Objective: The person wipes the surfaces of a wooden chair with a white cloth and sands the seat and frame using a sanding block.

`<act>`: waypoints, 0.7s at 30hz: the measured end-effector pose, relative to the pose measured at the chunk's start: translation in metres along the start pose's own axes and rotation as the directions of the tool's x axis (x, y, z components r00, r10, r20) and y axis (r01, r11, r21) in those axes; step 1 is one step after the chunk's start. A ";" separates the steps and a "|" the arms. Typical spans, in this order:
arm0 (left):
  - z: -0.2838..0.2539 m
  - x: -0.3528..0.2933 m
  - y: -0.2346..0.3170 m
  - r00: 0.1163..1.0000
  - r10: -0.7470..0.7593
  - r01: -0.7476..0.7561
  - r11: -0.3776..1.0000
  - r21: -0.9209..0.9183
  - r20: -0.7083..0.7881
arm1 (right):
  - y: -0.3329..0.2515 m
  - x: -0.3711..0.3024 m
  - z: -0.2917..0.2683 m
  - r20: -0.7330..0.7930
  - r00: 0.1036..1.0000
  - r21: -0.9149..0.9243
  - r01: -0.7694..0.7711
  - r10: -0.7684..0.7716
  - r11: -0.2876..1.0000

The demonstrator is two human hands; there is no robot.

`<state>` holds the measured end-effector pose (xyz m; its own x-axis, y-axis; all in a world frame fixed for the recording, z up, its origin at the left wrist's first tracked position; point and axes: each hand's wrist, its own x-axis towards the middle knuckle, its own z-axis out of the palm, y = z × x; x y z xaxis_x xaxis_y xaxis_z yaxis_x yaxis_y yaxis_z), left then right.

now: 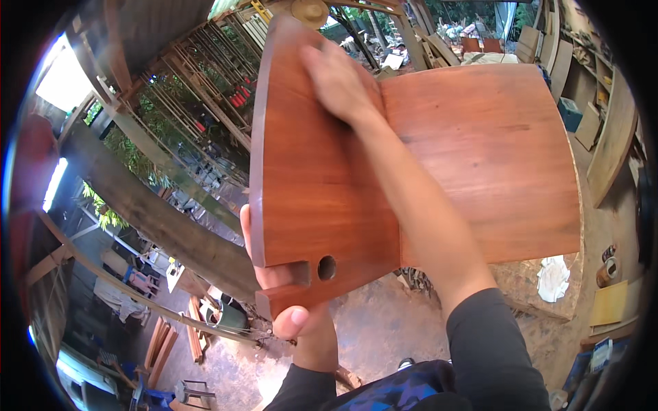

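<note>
My left hand (292, 320) grips a reddish-brown wooden panel (322, 185) at its lower end. The thumb is in front, and fingers show behind the left edge and through a notch. Beside that notch is a round hole. High on the panel's face lies my right hand (337, 83), slightly blurred, fingers stretched along the wood near the upper end. To the right a second smooth reddish-brown panel (490, 161) rests on a workbench (534, 281). Its left edge meets the held panel; whether they are joined I cannot tell.
A crumpled white cloth (553, 278) lies on the bench's near corner. Clamps with red parts (240, 92) hang at the upper left. A large curved beam (157, 212) crosses the left side. Wooden strips (161, 346) and a dark bucket (227, 316) stand on the floor. Boards (613, 140) lean at right.
</note>
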<state>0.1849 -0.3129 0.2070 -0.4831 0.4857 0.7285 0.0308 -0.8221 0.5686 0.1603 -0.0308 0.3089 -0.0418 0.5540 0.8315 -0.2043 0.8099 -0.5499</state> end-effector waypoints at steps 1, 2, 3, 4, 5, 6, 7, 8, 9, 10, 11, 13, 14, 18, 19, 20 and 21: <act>0.000 0.003 -0.010 0.999 0.015 -0.015 1.000 -0.013 0.045 | 0.044 -0.015 -0.017 0.005 0.999 0.100 -0.045 0.045 0.994; 0.003 0.005 -0.010 0.996 0.033 -0.032 0.999 -0.014 0.088 | 0.079 -0.028 -0.034 0.015 0.996 0.212 -0.093 0.092 0.973; 0.008 0.009 -0.008 0.998 -0.031 0.033 0.999 -0.038 0.048 | 0.076 -0.026 -0.033 0.017 0.995 0.204 -0.096 0.095 0.974; 0.008 0.015 -0.010 0.998 -0.036 0.038 0.999 -0.040 0.042 | 0.062 -0.021 -0.027 0.088 0.977 0.022 -0.198 0.196 0.980; 0.007 0.023 -0.011 0.998 -0.022 0.025 0.998 -0.055 0.059 | 0.047 -0.015 -0.017 0.139 0.942 -0.166 -0.281 0.305 0.945; 0.003 0.026 -0.017 0.997 -0.025 0.031 0.996 -0.083 0.077 | 0.015 -0.013 -0.005 0.138 0.985 -0.265 -0.063 0.103 0.962; 0.001 0.029 -0.016 0.996 -0.012 0.019 0.997 -0.071 0.093 | -0.023 -0.021 0.022 -0.081 0.996 -0.094 -0.037 0.030 0.995; 0.003 0.032 -0.015 0.997 -0.004 0.009 0.998 -0.064 0.083 | -0.026 -0.028 0.025 -0.069 0.997 -0.083 -0.033 0.027 0.996; 0.006 0.035 -0.018 0.994 -0.022 0.032 0.995 -0.093 0.110 | -0.022 -0.037 0.019 -0.093 0.995 -0.066 0.025 -0.031 0.997; 0.005 0.039 -0.021 0.990 -0.041 0.057 0.992 -0.116 0.134 | -0.018 -0.048 0.013 -0.116 0.990 -0.045 0.079 -0.084 0.996; -0.001 0.044 -0.019 0.990 -0.015 0.033 0.991 -0.129 0.141 | -0.011 -0.064 -0.013 0.108 0.992 -0.025 -0.064 0.067 0.998; 0.023 0.057 -0.039 0.978 0.008 0.032 0.982 -0.185 0.209 | 0.101 -0.057 -0.035 -0.015 0.967 0.070 -0.251 0.253 0.965; 0.022 0.065 -0.043 0.977 0.022 0.017 0.983 -0.182 0.211 | 0.110 -0.057 -0.026 -0.036 0.945 -0.011 -0.325 0.325 0.946; 0.012 0.083 -0.042 0.982 0.006 0.012 0.995 -0.096 0.187 | -0.008 -0.070 0.007 -0.028 0.994 -0.138 -0.108 0.105 0.984; 0.009 0.088 -0.045 0.974 0.030 -0.013 0.997 -0.074 0.226 | -0.016 -0.083 0.007 -0.066 0.998 -0.117 -0.028 0.020 0.993; 0.002 0.094 -0.051 0.963 0.053 -0.041 0.998 -0.052 0.265 | -0.023 -0.093 0.006 -0.104 0.992 -0.097 0.054 -0.064 0.994; 0.004 0.099 -0.063 0.968 0.103 -0.091 0.994 -0.060 0.230 | -0.028 -0.094 0.001 -0.148 0.976 -0.085 0.149 -0.161 0.985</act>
<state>0.1388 -0.2118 0.2450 -0.2633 0.4538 0.8513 0.0218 -0.8794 0.4755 0.1693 -0.1052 0.2462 0.1371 0.4390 0.8880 -0.1244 0.8969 -0.4243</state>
